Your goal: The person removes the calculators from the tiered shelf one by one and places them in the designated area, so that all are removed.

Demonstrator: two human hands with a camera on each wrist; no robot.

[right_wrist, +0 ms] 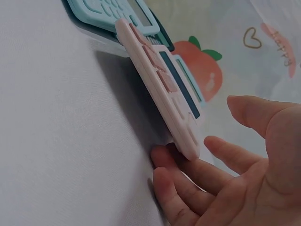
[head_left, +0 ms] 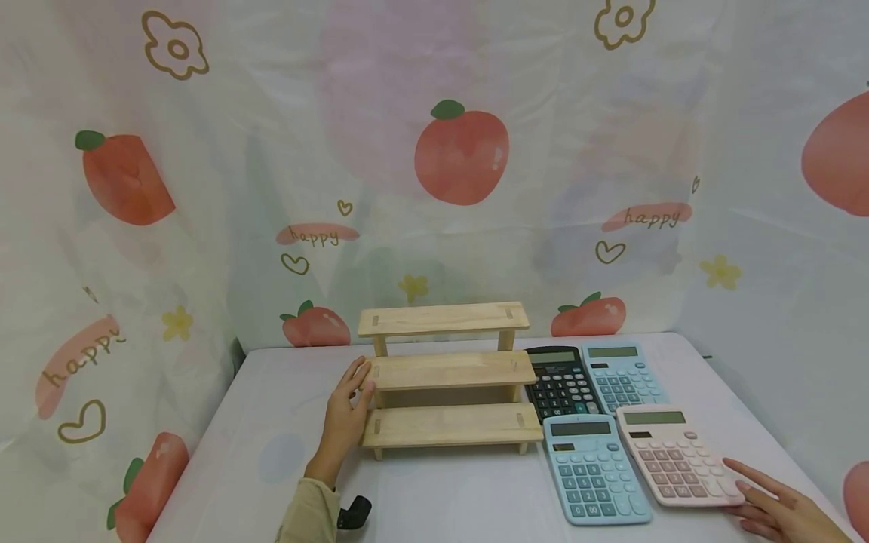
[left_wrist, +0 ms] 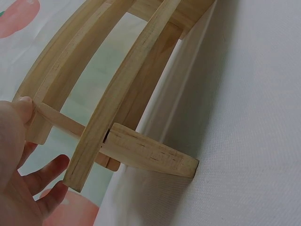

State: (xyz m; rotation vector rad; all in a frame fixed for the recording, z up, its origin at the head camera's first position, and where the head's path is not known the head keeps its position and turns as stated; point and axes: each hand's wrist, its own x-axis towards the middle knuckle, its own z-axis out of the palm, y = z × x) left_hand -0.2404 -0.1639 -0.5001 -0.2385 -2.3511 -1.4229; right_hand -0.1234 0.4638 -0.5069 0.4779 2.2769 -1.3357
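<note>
A three-tier wooden shelf [head_left: 448, 426] stands on the table. My left hand [head_left: 346, 411] touches the left end of its middle board, the thumb against the board's corner and the other fingers loosely spread, as the left wrist view shows. At the right, a pink calculator [head_left: 679, 460] has its near edge raised off the table. Fingers of my right hand [head_left: 781, 501] reach under that edge, with the thumb apart from it in the right wrist view. Beside the pink calculator are a blue calculator [head_left: 597, 471], a black calculator [head_left: 563, 377] and another blue calculator [head_left: 621, 373].
A white cloth covers the table [head_left: 468, 498]. Behind it hangs a printed curtain [head_left: 557, 249], and more of the same cloth closes in both sides. A small black object [head_left: 354, 513] lies by my left sleeve [head_left: 312, 513].
</note>
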